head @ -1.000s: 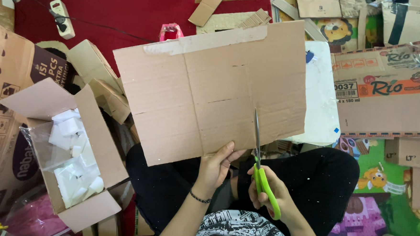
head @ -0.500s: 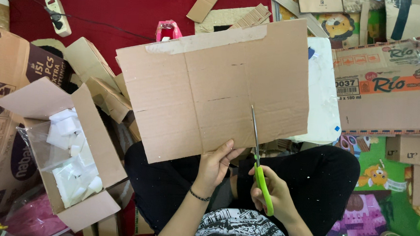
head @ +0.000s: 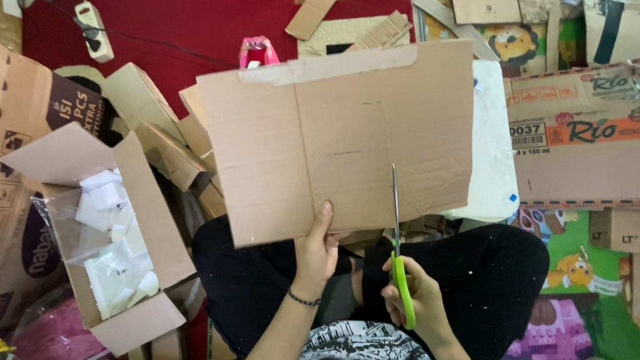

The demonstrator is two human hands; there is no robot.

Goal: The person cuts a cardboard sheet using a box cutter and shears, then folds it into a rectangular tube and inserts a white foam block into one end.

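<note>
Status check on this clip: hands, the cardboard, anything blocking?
Left hand grips the cardboard sheet at its lower edge. Right hand holds green-handled scissors, blades in the sheet. Nothing blocking.

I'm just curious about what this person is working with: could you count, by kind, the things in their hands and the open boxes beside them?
Cardboard sheet, held by the left hand: 1
Green-handled scissors, held by the right hand: 1
Open cardboard box with white pieces: 1
Total: 3

cardboard sheet: plain brown | scissors: lime-green handles | rug: dark red | trousers: black
</note>
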